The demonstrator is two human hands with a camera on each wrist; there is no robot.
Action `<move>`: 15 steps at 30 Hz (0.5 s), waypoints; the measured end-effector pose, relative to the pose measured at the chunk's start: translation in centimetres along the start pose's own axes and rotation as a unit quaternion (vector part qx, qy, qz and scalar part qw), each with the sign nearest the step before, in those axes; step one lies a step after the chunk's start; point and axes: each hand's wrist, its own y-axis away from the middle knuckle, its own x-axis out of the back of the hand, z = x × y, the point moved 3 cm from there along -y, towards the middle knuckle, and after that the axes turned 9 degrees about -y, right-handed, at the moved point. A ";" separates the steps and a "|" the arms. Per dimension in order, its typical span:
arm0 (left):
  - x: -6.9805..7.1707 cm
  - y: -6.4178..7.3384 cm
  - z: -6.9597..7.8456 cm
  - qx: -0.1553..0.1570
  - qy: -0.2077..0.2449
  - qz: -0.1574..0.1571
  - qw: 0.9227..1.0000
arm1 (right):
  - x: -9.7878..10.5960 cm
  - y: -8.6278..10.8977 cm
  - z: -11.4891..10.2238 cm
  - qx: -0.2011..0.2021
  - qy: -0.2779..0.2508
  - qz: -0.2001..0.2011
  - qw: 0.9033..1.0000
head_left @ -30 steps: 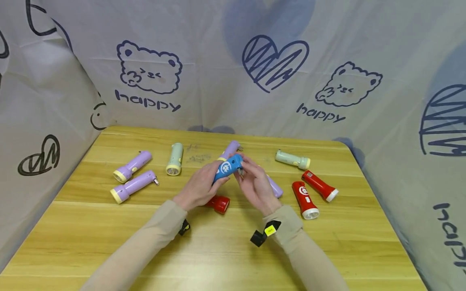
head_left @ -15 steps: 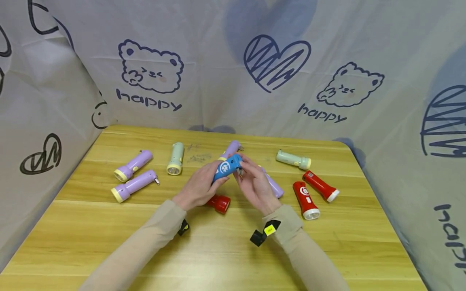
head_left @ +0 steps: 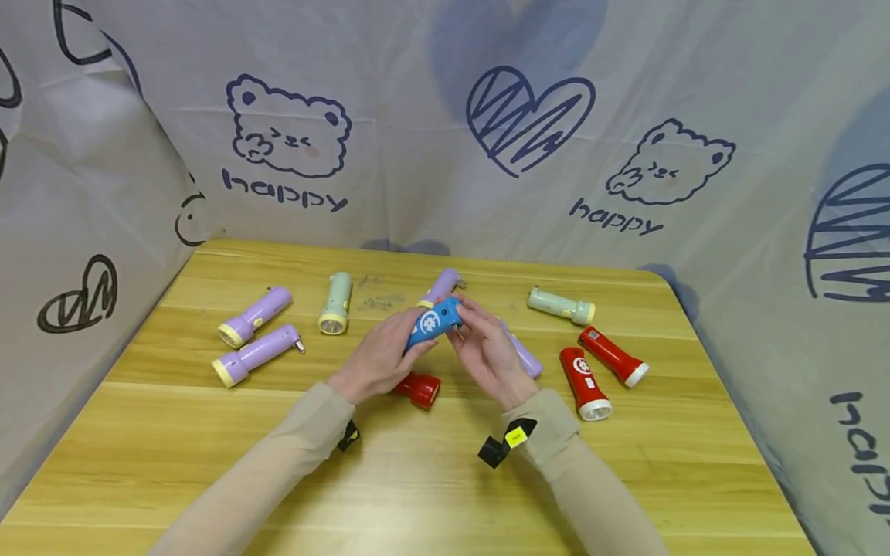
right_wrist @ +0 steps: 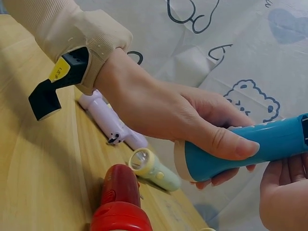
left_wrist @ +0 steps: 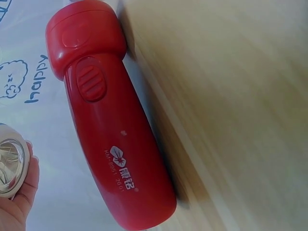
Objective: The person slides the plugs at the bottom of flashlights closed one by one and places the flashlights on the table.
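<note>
A blue flashlight (head_left: pixel 433 322) with a white emblem is held above the table between both hands. My left hand (head_left: pixel 378 357) grips its head end, thumb along the near side; in the right wrist view its pale rim (right_wrist: pixel 181 161) shows behind that grip. My right hand (head_left: pixel 489 354) pinches the tail end with its fingertips. A black slot (right_wrist: pixel 305 126) shows at the tail in the right wrist view. Beneath the hands lies a red flashlight (left_wrist: pixel 115 130), mostly covered by the left hand in the head view.
Two purple flashlights (head_left: pixel 256 355) and a pale green flashlight (head_left: pixel 336 303) lie left. More purple flashlights (head_left: pixel 443 286) lie behind the hands and beside the right one. Another green flashlight (head_left: pixel 560 305) and two red flashlights (head_left: pixel 584 384) lie right. Printed cloth (head_left: pixel 410 154) walls the table.
The metal prongs at the blue flashlight's tail, plain to see before near my right fingers, now barely show. Both hands and the flashlight stay in nearly the same place.
</note>
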 end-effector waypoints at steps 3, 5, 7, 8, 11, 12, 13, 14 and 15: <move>0.1 0.0 0.0 -0.007 -0.007 -0.001 1.000 | 0.1 -0.2 -0.1 -0.002 0.010 0.006 1.000; 0.1 -0.1 0.0 -0.009 -0.012 -0.002 1.000 | 0.1 -0.3 -0.2 -0.003 0.016 0.008 1.000; 0.1 -0.1 0.0 -0.010 -0.014 -0.002 1.000 | 0.1 -0.5 -0.2 -0.004 0.020 0.012 1.000; 0.1 -0.1 0.0 -0.011 -0.014 -0.001 1.000 | 0.2 -0.5 -0.2 -0.004 0.021 0.014 1.000; 0.1 0.0 0.0 -0.009 -0.013 -0.006 1.000 | 0.3 -0.6 -0.1 -0.004 0.019 0.022 1.000; 0.1 0.0 0.0 -0.007 -0.013 -0.009 1.000 | 0.3 -0.6 -0.1 -0.005 0.018 0.024 1.000; 0.1 0.0 0.0 -0.005 -0.013 -0.012 1.000 | 0.3 -0.6 0.0 -0.004 0.016 0.027 0.999; 0.1 0.0 0.0 -0.002 -0.012 -0.014 1.000 | 0.3 -0.6 0.0 -0.004 0.015 0.029 0.999; 0.1 0.0 0.0 0.001 -0.012 -0.016 1.000 | 0.3 -0.7 0.0 -0.003 0.015 0.030 0.999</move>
